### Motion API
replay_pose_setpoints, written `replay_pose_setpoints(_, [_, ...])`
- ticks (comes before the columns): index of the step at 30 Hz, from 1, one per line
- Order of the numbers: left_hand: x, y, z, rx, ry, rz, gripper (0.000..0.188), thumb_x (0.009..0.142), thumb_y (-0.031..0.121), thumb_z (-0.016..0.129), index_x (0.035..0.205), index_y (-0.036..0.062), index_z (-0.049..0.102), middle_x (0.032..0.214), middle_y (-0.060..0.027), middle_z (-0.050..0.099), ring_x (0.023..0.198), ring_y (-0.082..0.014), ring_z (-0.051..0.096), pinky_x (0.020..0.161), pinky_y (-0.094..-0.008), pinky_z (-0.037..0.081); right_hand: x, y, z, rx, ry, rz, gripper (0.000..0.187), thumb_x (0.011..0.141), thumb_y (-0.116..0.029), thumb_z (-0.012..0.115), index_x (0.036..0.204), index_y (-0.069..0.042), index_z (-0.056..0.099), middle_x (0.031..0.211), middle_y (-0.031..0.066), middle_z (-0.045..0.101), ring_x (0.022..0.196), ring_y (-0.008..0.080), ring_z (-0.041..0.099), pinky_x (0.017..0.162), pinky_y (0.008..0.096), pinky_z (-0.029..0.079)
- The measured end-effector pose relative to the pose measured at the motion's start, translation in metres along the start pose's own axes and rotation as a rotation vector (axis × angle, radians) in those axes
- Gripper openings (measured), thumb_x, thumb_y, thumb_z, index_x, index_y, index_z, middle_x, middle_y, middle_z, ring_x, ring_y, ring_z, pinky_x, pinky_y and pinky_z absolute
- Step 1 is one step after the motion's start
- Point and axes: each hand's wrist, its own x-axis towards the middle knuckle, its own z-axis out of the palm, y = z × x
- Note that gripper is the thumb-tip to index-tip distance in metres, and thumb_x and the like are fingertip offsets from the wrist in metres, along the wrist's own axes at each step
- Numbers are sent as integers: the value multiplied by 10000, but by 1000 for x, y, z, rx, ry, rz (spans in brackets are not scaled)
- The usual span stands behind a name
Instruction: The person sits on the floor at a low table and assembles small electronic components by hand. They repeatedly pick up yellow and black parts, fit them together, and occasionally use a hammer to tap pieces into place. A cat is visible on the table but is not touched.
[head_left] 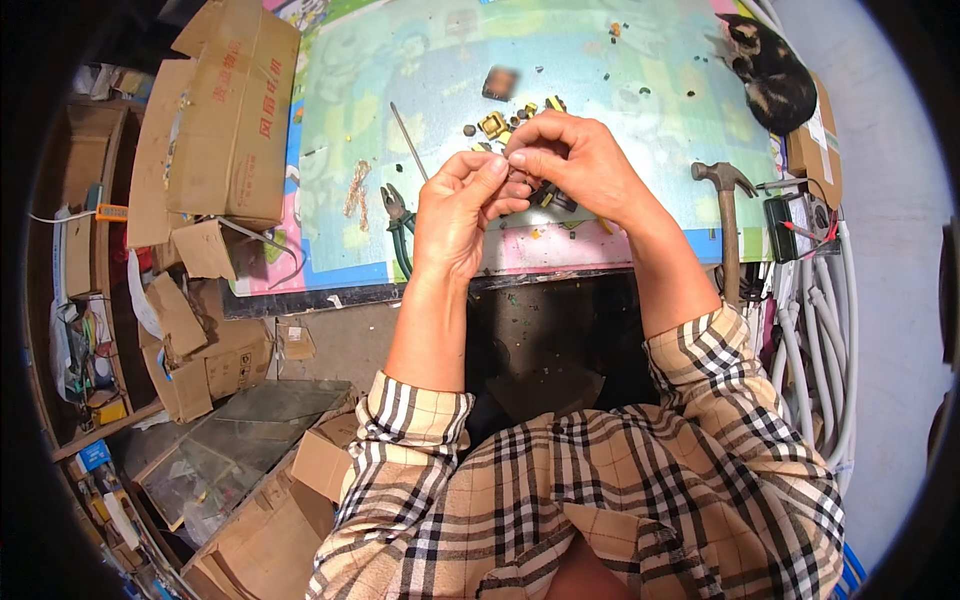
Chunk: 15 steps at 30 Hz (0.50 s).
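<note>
My left hand (465,200) and my right hand (575,160) meet over the near middle of the table, fingertips pinched together. Whatever sits between them is too small to make out. Just beyond my fingers lie a yellow square frame-like part (492,125) and several small black and yellow pieces, partly hidden by my right hand. A blurred dark block with a brown middle (500,83) is farther off. Left of my left hand are green-handled cutting pliers (398,218), a thin metal rod (408,140) and a bundle of copper wire (357,195).
On the right, a hammer (726,200) overhangs the table's near edge. A cat (770,75) curls at the far right corner, above a black boxy device (789,228) with leads. A large cardboard box (230,120) stands at the left. Grey pipes (825,330) fill the right side.
</note>
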Motion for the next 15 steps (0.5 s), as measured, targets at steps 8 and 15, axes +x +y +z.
replay_pose_setpoints(8, [1, 0, 2, 1, 30, -17, 164, 941, 167, 605, 944, 3, 591, 822, -110, 665, 656, -145, 641, 599, -266, 555, 3, 5, 3, -51, 52, -12, 152, 852, -129, 648, 905, 13, 653, 782, 51, 591, 686, 103, 557, 612, 249, 457])
replay_pose_setpoints(15, [-1, -1, -3, -65, 49, -4, 158, 929, 171, 626, 933, 18, 588, 785, -89, 655, 593, -121, 613, 535, -247, 532, 2, 2, 2, 215, 75, 117, 160, 905, -165, 631, 946, -11, 650, 714, -29, 574, 640, 53, 519, 574, 206, 434])
